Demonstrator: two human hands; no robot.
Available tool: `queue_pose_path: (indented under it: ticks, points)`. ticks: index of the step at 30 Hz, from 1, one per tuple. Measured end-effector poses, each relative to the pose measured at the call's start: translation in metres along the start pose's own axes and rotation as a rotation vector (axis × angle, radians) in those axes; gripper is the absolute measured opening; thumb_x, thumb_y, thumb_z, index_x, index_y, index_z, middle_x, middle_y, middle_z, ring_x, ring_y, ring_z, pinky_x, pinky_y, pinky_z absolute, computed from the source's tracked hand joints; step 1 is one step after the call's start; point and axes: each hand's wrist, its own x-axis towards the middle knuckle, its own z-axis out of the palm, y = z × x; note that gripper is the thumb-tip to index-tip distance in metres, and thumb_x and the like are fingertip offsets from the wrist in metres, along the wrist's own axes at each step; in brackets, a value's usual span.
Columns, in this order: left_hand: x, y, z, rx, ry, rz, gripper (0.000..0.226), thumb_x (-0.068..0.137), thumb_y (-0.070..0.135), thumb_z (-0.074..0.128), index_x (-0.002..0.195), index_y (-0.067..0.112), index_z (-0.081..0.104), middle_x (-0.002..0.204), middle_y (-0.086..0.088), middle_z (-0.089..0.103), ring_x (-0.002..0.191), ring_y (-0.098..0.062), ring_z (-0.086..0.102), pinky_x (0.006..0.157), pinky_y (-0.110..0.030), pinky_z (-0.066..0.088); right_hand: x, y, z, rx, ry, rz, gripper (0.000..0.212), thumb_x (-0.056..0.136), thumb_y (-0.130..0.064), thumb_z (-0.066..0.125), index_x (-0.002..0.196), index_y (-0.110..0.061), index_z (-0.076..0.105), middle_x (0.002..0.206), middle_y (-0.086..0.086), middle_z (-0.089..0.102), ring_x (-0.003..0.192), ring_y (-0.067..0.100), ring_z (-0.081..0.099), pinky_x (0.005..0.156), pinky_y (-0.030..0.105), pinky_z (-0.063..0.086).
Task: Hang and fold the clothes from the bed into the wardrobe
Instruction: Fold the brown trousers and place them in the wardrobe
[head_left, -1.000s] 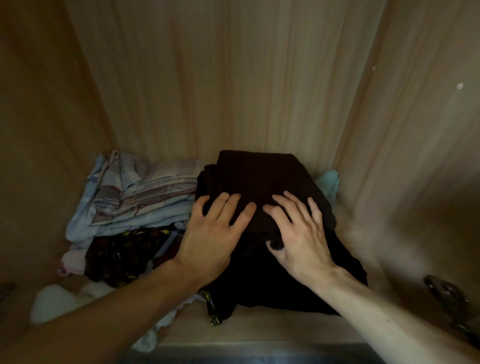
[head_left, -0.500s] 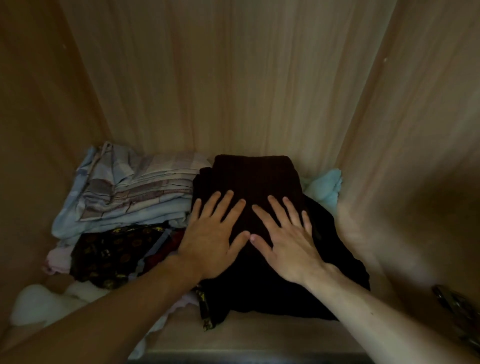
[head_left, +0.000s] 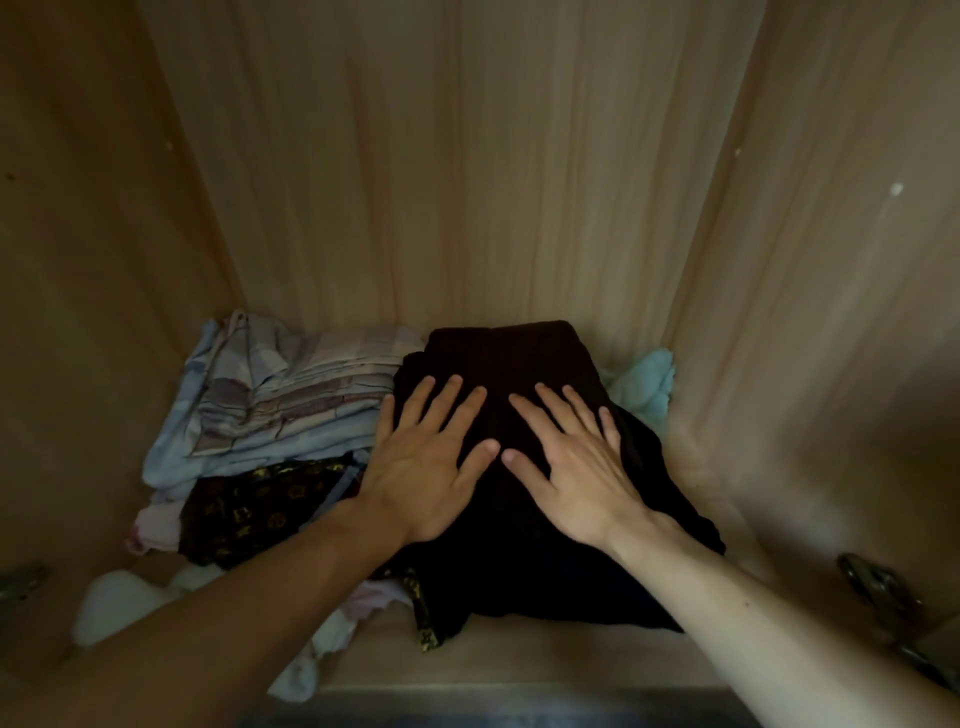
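A folded dark brown garment (head_left: 511, 358) lies on top of a black pile on the wardrobe shelf (head_left: 519, 654). My left hand (head_left: 426, 462) and my right hand (head_left: 576, 462) both press flat on it, fingers straight and spread, thumbs nearly touching. To the left sits a stack of folded pale blue checked clothes (head_left: 280, 400) over a black cloth with a gold pattern (head_left: 249, 509).
The wooden back wall (head_left: 467, 182) and side walls (head_left: 831, 312) close in the compartment. A light teal cloth (head_left: 644, 384) is tucked at the back right. White cloth (head_left: 119, 603) lies at the front left. A metal hinge (head_left: 883, 597) sits on the right wall.
Both hands slid forward over the dark garment and flattened; the right hand's curled thumb straightened out. The view shifted slightly.
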Motion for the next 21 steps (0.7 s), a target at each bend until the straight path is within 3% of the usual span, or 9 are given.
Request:
queue_pose_path:
  ticks: [9,16,21]
  points:
    - [-0.014,0.051,-0.145,-0.054,-0.161,-0.058,0.072,0.095,0.065,0.006,0.158,0.031,0.007,0.167,0.001,0.003,0.153,-0.023,0.000,0.122,-0.055,0.000,-0.013,-0.059,-0.145,0.017,-0.132,0.153,0.062,0.099,-0.058,0.035,0.155,-0.036,0.018,0.166,0.001,0.007,0.152,0.024,0.001,0.120,0.051,0.003]
    - [-0.053,0.131,-0.351,-0.125,-0.325,-0.212,0.063,0.101,0.057,0.017,0.157,0.029,0.012,0.166,-0.003,0.012,0.152,-0.027,0.007,0.121,-0.056,0.010,-0.027,-0.157,-0.335,-0.057,-0.231,0.385,0.063,0.097,-0.054,0.041,0.153,-0.034,0.021,0.162,0.006,0.017,0.148,0.029,0.014,0.117,0.049,0.016]
    - [-0.085,0.171,-0.515,-0.192,-0.374,-0.236,0.062,0.101,0.058,0.017,0.157,0.030,0.017,0.165,-0.002,0.015,0.151,-0.027,0.012,0.121,-0.054,0.011,-0.056,-0.237,-0.485,-0.084,-0.283,0.433,0.062,0.098,-0.053,0.039,0.153,-0.033,0.022,0.162,0.008,0.018,0.148,0.030,0.016,0.117,0.049,0.018]
